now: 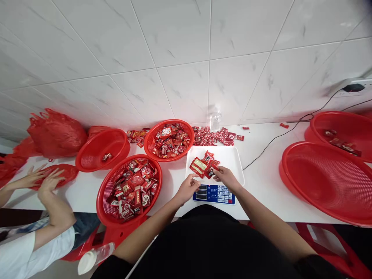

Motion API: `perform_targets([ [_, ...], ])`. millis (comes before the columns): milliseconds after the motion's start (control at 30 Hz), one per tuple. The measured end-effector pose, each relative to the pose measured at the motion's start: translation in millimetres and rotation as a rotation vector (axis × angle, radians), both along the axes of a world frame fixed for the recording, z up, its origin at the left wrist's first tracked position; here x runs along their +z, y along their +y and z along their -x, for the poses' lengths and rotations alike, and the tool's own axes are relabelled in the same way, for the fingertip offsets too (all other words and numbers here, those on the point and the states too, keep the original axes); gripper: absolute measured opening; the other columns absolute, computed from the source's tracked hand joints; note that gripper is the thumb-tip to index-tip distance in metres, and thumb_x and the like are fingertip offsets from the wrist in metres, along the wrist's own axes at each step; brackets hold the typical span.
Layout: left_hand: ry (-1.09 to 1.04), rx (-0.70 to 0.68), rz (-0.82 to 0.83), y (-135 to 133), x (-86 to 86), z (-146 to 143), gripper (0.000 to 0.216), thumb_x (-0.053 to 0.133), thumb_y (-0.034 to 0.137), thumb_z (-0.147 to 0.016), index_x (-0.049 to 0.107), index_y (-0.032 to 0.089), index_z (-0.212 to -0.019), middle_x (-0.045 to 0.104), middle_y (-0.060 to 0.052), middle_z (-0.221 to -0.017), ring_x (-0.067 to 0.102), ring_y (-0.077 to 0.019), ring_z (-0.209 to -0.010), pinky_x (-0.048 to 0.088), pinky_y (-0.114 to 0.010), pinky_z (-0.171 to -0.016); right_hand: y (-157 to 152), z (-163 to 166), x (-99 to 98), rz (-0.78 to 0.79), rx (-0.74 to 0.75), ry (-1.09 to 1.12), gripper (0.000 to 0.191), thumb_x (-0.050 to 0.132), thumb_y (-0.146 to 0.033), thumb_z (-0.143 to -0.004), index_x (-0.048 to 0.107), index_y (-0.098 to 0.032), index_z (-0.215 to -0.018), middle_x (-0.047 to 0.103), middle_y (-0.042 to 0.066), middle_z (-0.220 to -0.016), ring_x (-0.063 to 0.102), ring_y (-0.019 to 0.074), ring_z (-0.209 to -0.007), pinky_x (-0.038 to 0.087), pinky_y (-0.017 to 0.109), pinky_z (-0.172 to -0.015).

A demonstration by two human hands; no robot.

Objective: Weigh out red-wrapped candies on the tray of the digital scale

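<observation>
A kitchen scale with a white tray (238, 164) and a blue keypad panel (214, 198) stands in front of me. Several small red candy packets (208, 159) and a larger red-and-gold packet (198, 166) lie on the tray. Over the tray's right part, my right hand (227, 178) pinches a small red packet (215, 167) between thumb and fingertips. My left hand (187, 190) hovers by the tray's front left corner, fingers bent with a gap between thumb and forefinger; I see nothing in it.
Red baskets of packets stand left (100, 197) and behind (148, 149). Loose packets (203, 135) and a clear bottle (215, 121) lie by the wall. Large red baskets (314, 178) are right, past a black cable (269, 145). At left, a co-worker's hands (50, 180) press a red bag (68, 174).
</observation>
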State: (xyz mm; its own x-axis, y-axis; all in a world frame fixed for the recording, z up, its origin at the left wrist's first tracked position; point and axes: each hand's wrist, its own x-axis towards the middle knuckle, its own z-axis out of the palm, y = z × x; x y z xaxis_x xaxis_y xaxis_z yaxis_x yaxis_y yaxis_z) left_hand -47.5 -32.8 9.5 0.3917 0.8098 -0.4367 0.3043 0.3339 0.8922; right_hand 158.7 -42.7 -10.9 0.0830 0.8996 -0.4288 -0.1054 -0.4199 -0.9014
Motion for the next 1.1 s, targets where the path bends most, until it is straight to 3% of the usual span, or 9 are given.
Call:
perform_targets([
  [200,0.046,-0.046,0.063,13.9,-0.6,27.9,0.039,0.058,0.041,-0.078,0.051,0.017,-0.107,0.06,-0.004,-0.084,0.059,-0.0156,-0.076,0.047,-0.03,-0.073,31.8,12.4,15.8,-0.007,-0.052,-0.024,0.033,0.057,-0.041,-0.079,0.063,-0.018,-0.101,0.07,0.005,-0.086,0.061,0.0121,-0.064,0.047,0.025,-0.06],
  [333,0.051,-0.106,0.048,19.3,-3.1,28.4,0.037,0.057,0.04,-0.078,0.051,0.016,-0.106,0.06,-0.004,-0.084,0.059,-0.0158,-0.077,0.047,-0.03,-0.074,35.2,8.7,15.9,0.009,-0.099,-0.261,0.049,0.054,-0.043,-0.08,0.051,-0.019,-0.123,0.069,0.004,-0.084,0.06,0.0137,-0.062,0.046,0.027,-0.059],
  [433,0.05,-0.148,0.031,21.4,-5.8,26.8,0.037,0.056,0.039,-0.078,0.052,0.016,-0.106,0.059,-0.003,-0.083,0.059,-0.016,-0.078,0.047,-0.03,-0.073,26.8,-3.0,5.4,0.007,-0.108,-0.452,0.048,0.051,-0.044,-0.081,0.052,-0.021,-0.123,0.068,0.003,-0.086,0.062,0.0164,-0.072,0.047,0.029,-0.066],
  [600,0.077,-0.188,0.013,18.7,-10.4,28.8,0.035,0.055,0.039,-0.078,0.053,0.016,-0.105,0.058,-0.001,-0.081,0.059,-0.0162,-0.077,0.047,-0.029,-0.073,5.3,-18.2,-16.4,0.007,0.001,-0.663,0.04,0.044,-0.041,-0.085,0.055,-0.024,-0.119,0.066,0.005,-0.102,0.062,0.0175,-0.082,0.048,0.032,-0.073],
  [667,0.086,-0.2,0.024,16.6,-10.8,29.6,0.035,0.055,0.038,-0.078,0.054,0.016,-0.105,0.058,-0.001,-0.08,0.059,-0.016,-0.077,0.047,-0.029,-0.072,-0.5,-18.3,-21.7,-0.033,0.065,-0.786,0.042,0.046,-0.039,-0.085,0.052,-0.024,-0.123,0.062,0.008,-0.115,0.06,0.02,-0.094,0.047,0.034,-0.081],
  [800,0.084,-0.205,0.018,13.4,-9.8,27.6,0.034,0.055,0.038,-0.078,0.054,0.015,-0.104,0.057,-0.002,-0.08,0.057,-0.0147,-0.073,0.047,-0.029,-0.071,-1.7,-8.4,-25.0,-0.158,0.262,-1.068,0.056,0.052,-0.045,-0.082,0.041,-0.028,-0.135,0.043,0.01,-0.139,0.038,0.0281,-0.127,0.039,0.044,-0.096],
  [900,0.082,-0.208,0.001,12.5,-8.3,24.4,0.033,0.055,0.037,-0.079,0.054,0.015,-0.104,0.058,-0.002,-0.08,0.058,-0.0146,-0.073,0.048,-0.029,-0.072,4.0,4.7,-26.3,-0.178,0.393,-1.187,0.066,0.055,-0.054,-0.079,0.036,-0.029,-0.137,0.032,0.009,-0.148,0.022,0.0307,-0.137,0.03,0.051,-0.102],
  [1000,0.08,-0.211,-0.002,12.2,-6.8,22.5,0.033,0.055,0.038,-0.079,0.055,0.016,-0.104,0.058,-0.002,-0.079,0.059,-0.0152,-0.075,0.048,-0.029,-0.072,10.1,17.3,-29.9,-0.163,0.41,-1.257,0.074,0.058,-0.057,-0.075,0.037,-0.02,-0.136,0.031,0.014,-0.149,0.016,0.0324,-0.139,0.02,0.056,-0.106],
  [1100,0.08,-0.205,-0.004,11.8,-6.3,23.2,0.034,0.056,0.039,-0.078,0.055,0.017,-0.103,0.059,-0.002,-0.079,0.059,-0.0154,-0.075,0.048,-0.029,-0.072,14.6,22.7,-33.5,-0.199,0.332,-1.296,0.06,0.056,-0.05,-0.079,0.043,-0.018,-0.129,0.039,0.014,-0.144,0.024,0.0305,-0.136,0.019,0.055,-0.107],
])
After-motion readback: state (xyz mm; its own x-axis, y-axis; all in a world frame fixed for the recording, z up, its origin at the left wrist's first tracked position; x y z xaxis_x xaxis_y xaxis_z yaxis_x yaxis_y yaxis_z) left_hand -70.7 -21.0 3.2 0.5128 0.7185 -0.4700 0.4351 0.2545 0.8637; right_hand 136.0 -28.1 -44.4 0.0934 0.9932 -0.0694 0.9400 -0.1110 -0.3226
